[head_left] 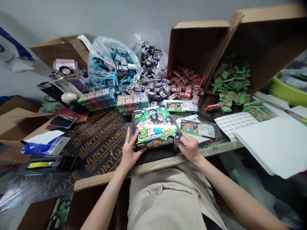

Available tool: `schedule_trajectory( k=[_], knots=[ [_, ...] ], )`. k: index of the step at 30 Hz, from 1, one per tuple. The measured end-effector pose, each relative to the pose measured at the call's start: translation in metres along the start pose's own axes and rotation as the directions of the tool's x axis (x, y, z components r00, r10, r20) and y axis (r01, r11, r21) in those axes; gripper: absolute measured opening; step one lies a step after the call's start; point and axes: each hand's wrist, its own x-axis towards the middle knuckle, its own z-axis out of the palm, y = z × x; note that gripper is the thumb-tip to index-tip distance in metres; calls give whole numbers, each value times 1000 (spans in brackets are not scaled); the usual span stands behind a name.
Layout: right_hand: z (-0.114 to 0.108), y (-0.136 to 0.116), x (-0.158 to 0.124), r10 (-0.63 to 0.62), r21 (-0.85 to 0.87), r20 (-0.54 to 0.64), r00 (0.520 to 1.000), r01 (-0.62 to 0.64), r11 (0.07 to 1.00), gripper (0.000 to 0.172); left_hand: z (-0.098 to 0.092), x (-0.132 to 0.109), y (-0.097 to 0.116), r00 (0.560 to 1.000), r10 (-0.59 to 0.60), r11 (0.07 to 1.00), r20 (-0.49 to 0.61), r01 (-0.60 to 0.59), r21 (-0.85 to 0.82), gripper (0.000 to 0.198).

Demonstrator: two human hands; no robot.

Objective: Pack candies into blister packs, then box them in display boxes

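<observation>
A green and black printed box (153,126) with a cartoon figure lies near the front edge of the dark table (96,150). At its left front corner my left hand (130,150) grips it, thumb in front and fingers along the side. My right hand (189,147) pinches the box's right front corner. Right of the box, a flat printed package (198,129) lies on white paper, and a similar one (181,106) is behind. Two stacks of wrapped candy, one on the left (98,99) and one nearer the box (132,103), stand behind it.
Bags of blue candy (122,60) and purple candy (151,54) stand at the back. Tilted cartons (199,41) hold red candy (187,80) and green candy (231,80). White sheets (275,143) lie right; a phone (62,121), bottles and a tape dispenser (48,164) are left.
</observation>
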Motion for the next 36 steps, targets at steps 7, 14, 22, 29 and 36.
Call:
schedule_trajectory(
  k=[7, 14, 22, 29, 36],
  knots=[
    [-9, -4, 7, -62, 38, -27, 998, 63, 997, 32, 3, 0, -2, 998, 48, 990, -27, -44, 131, 66],
    [-4, 0, 1, -47, 53, 20, 999, 46, 997, 34, 4, 3, 0, 997, 76, 980, -1, -74, 186, 64],
    [-17, -12, 8, -64, 111, 14, 998, 62, 992, 33, -1, 6, 1, 995, 89, 982, -37, -81, 171, 62],
    [-11, -15, -5, -78, 42, 77, 994, 75, 996, 31, -6, 10, -11, 976, 217, 937, -32, -199, 289, 59],
    [1, -21, -18, 47, 99, 89, 995, -56, 994, 24, -13, 21, -19, 994, 50, 991, 93, -61, 121, 73]
  ],
)
